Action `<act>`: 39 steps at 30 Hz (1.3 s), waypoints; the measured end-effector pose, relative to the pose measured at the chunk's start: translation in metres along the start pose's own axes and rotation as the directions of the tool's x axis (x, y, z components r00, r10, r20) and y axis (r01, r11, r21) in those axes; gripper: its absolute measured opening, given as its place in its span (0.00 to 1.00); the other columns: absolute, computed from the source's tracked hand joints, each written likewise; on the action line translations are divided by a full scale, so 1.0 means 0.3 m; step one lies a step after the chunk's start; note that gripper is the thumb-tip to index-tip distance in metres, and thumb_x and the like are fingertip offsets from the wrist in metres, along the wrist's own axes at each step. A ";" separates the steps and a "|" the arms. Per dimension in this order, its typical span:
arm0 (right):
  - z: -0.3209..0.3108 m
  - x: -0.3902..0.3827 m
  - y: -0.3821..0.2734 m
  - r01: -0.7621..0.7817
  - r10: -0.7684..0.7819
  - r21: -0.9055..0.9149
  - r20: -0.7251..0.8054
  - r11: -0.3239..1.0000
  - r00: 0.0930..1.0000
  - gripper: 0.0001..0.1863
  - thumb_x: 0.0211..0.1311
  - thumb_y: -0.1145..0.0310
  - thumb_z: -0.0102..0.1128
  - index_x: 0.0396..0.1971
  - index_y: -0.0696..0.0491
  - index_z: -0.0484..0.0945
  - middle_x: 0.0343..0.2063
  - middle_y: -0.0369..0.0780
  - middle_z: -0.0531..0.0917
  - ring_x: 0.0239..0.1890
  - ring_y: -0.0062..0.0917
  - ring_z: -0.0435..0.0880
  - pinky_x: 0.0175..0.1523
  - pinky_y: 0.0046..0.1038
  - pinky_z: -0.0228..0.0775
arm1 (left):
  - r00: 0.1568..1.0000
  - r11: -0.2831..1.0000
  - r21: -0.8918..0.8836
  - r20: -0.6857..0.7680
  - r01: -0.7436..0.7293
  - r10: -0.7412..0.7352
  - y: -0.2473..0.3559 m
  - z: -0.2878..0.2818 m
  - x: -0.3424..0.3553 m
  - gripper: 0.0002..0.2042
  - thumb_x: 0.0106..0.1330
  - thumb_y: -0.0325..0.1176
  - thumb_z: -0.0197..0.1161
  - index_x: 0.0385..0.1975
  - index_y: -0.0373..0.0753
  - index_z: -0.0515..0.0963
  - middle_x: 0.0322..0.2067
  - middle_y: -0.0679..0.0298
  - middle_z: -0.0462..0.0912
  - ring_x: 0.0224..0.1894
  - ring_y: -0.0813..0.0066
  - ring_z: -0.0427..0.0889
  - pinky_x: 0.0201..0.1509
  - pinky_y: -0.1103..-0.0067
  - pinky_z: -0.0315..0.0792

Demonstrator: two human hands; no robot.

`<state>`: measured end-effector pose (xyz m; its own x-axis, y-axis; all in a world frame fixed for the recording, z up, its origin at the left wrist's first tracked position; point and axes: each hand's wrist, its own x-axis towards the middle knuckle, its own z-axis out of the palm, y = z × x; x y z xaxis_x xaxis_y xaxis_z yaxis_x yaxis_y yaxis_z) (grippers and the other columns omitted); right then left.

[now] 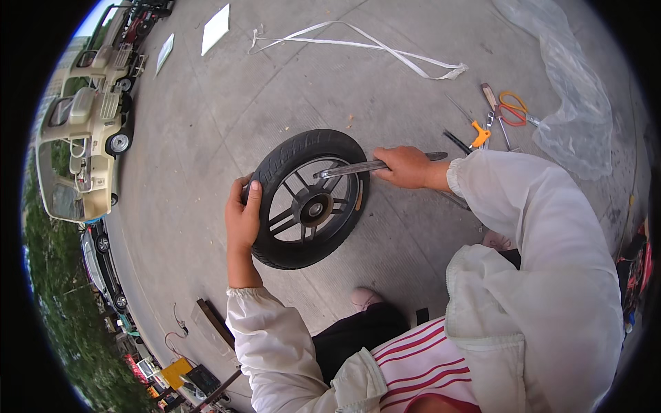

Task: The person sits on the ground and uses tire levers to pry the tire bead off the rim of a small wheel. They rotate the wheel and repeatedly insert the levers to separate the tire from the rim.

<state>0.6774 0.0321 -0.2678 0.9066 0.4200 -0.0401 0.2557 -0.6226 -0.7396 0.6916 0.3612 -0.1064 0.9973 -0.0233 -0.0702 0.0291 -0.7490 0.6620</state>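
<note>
A black spoked wheel with a rubber tyre (270,180) stands tilted on the concrete in front of me. My left hand (244,215) grips the tyre's left side, with the thumb on the near face and the fingers behind. In my right hand (405,166) is a long flat metal tyre lever (348,169). The lever reaches across the wheel's right side, and its tip is over the spokes near the upper rim. Whether the tip touches the rim I cannot tell. A tan patch shows on the rim's right side.
To the right lie scissors with orange and red handles (513,110), a screwdriver (489,95), an orange-handled tool (480,134) and clear plastic sheeting (575,103). White strapping (358,43) is ahead. A beige vehicle (86,151) stands far left; a dark box (204,380) sits lower left.
</note>
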 end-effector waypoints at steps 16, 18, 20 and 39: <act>0.008 -0.262 0.142 0.286 0.024 -0.337 0.683 0.897 0.730 0.12 0.60 0.61 0.57 0.41 0.50 0.77 0.31 0.45 0.85 0.37 0.46 0.85 0.38 0.47 0.76 | 0.983 0.732 0.664 0.176 -0.151 0.044 0.357 0.071 -0.238 0.33 0.46 0.48 0.77 0.50 0.37 0.74 0.39 0.53 0.81 0.37 0.53 0.83 0.41 0.66 0.78; 0.023 -0.281 0.143 0.348 0.001 -0.333 0.724 0.876 0.690 0.13 0.61 0.65 0.53 0.46 0.47 0.78 0.35 0.45 0.85 0.40 0.43 0.86 0.39 0.47 0.77 | 0.984 0.735 0.661 0.169 -0.152 0.052 0.357 0.081 -0.285 0.33 0.46 0.42 0.77 0.53 0.41 0.73 0.43 0.56 0.81 0.43 0.56 0.82 0.46 0.67 0.76; 0.033 -0.285 0.140 0.408 -0.003 -0.343 0.762 0.846 0.647 0.18 0.63 0.68 0.51 0.52 0.42 0.78 0.39 0.45 0.84 0.42 0.41 0.86 0.41 0.46 0.78 | 0.983 0.768 0.621 0.176 -0.156 0.057 0.355 0.083 -0.317 0.32 0.46 0.39 0.76 0.53 0.39 0.73 0.44 0.54 0.80 0.47 0.53 0.80 0.51 0.66 0.75; 0.037 -0.253 0.131 0.430 0.053 -0.327 0.843 0.842 0.536 0.23 0.61 0.71 0.51 0.57 0.40 0.75 0.45 0.42 0.84 0.49 0.41 0.84 0.46 0.45 0.78 | 0.998 0.776 0.629 -0.006 -0.050 0.068 0.346 0.114 -0.310 0.26 0.43 0.42 0.75 0.46 0.45 0.79 0.36 0.61 0.83 0.41 0.60 0.83 0.43 0.68 0.77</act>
<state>0.6148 -0.0170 -0.3014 0.2167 0.7482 -0.6271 0.7145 -0.5592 -0.4204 0.5995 0.2631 -0.0568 0.9973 -0.0706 -0.0203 -0.0696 -0.9964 0.0479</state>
